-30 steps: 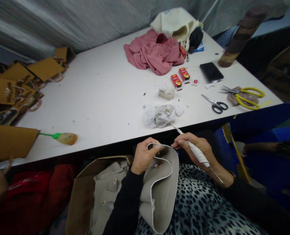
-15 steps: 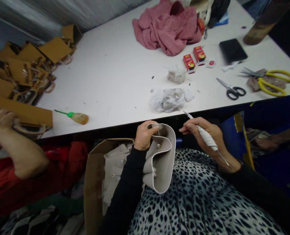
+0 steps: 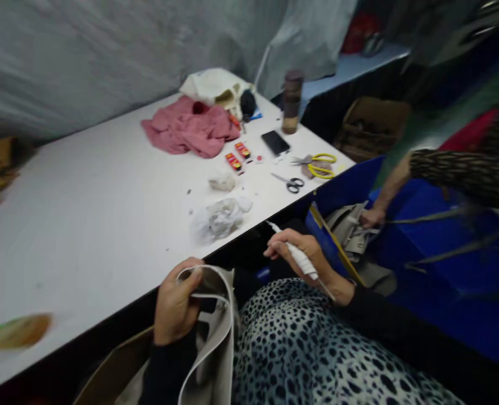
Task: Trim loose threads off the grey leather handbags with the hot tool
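My left hand (image 3: 177, 301) is closed on the upper edge of a beige handbag (image 3: 226, 337), thumb over the rim. The bag's mouth faces up, with a folded inner panel showing, and its lower part runs out of view. In my right hand (image 3: 304, 256) is a slim awl-like tool (image 3: 302, 260) with a white-wrapped handle. Its pointed tip aims toward the table edge, and a thin metal rod sticks out behind, over my wrist. The tool and the bag are apart. Both hands are in front of the table edge, above my spotted garment.
On the white table (image 3: 106, 185) lie crumpled plastic wrap (image 3: 221, 219), red boxes (image 3: 234, 163), black-handled scissors (image 3: 293, 184), yellow-handled scissors (image 3: 320, 166), a phone (image 3: 275, 143) and pink cloth (image 3: 190, 126). At right, another person's hand (image 3: 372, 217) touches beige bags (image 3: 350, 228) by a blue bin (image 3: 435, 270).
My view has swung to the right, bringing the other person's arm and blue bin further in. The bag has turned and sits lower in view. Both hands keep their holds.
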A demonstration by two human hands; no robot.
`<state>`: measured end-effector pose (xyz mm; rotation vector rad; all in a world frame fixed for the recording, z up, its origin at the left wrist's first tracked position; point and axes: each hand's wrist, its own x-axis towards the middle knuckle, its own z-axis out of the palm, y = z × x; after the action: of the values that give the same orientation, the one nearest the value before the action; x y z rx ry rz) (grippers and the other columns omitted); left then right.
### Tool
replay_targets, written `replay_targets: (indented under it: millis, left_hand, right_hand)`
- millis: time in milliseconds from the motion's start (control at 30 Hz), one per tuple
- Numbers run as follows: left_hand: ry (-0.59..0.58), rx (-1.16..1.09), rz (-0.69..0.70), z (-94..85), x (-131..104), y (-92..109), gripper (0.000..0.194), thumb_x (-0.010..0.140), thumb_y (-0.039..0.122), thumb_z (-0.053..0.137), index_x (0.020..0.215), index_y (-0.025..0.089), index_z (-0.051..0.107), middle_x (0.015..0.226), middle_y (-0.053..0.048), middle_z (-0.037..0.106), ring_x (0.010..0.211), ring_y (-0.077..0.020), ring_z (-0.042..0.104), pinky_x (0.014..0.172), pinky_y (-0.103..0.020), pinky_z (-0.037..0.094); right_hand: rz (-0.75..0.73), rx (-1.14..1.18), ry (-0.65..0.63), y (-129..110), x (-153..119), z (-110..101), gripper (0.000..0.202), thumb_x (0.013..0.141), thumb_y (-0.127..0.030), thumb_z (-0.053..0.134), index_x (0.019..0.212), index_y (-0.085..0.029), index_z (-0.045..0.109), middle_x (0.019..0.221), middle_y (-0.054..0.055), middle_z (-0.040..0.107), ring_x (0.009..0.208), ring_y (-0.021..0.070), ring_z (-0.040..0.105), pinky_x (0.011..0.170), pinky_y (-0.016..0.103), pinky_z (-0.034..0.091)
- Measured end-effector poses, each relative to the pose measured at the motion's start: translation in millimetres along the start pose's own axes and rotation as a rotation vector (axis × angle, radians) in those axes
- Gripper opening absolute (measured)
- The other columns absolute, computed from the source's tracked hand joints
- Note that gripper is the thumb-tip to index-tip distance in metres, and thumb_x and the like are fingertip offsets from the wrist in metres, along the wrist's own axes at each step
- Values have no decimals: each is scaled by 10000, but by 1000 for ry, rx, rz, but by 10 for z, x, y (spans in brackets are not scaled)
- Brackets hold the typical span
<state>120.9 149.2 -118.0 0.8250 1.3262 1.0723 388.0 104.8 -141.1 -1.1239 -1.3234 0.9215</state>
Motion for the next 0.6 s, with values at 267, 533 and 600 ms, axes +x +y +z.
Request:
replay_targets:
  millis: [267, 533, 600]
  left_hand:
    - [-287, 131, 117, 640, 66, 414, 333, 593, 391, 936, 707, 171, 714, 926, -29, 672, 763, -186, 632, 577, -234, 530]
    - [-575, -37, 255, 1935, -139, 683, 258, 613, 266, 911, 687, 166, 685, 736, 21, 622, 570, -93, 543, 503, -194, 431]
    - [-629, -149, 264, 2240, -184, 701, 277, 608, 279, 918, 711, 170, 684, 721, 25, 626, 583, -98, 558, 535, -202, 450]
  right_hand:
    - [-347, -284, 314, -249, -342, -437, 191, 1044, -330, 582, 981, -190, 695, 837, 44, 780, 744, 154, 742, 721, 273, 610]
    - [-376, -654, 903, -846, -978, -959, 159, 1044, -250, 557, 1020, -274, 712, 887, 10, 790, 694, 177, 718, 712, 337, 568]
    - [-289, -672, 1059, -963, -1187, -1109, 166, 1049, -301, 547, 1044, -266, 709, 927, 35, 779, 725, 197, 710, 743, 367, 558]
